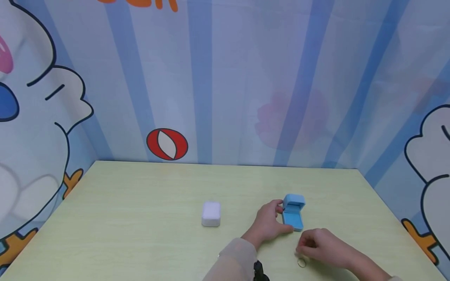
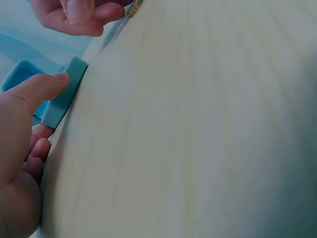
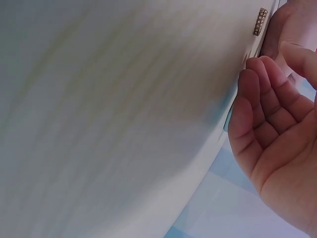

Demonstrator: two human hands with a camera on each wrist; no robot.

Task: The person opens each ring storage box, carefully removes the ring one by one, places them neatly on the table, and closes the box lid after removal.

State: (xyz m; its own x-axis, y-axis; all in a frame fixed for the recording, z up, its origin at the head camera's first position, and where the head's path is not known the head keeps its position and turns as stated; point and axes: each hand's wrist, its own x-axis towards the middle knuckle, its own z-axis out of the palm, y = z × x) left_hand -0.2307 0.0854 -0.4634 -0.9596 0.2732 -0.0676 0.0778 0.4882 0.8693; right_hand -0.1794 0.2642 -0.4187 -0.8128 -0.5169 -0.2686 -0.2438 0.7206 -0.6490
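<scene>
A light-blue ring box stands on the table with its lid raised. My left hand grips it from the left. In the left wrist view, the thumb presses the front face of the ring box and fingers show beneath it. A gold-coloured ring set with small stones is on the table, just in front of the box. Right by it is my right hand, fingers bent. In the right wrist view, those fingers are loosely curled with nothing in them, apart from the ring.
A small pale-lilac box with rounded corners stands to the left of my left hand. The light wooden table ends at a blue striped cloth backdrop with cartoon figures, which also rises at both sides.
</scene>
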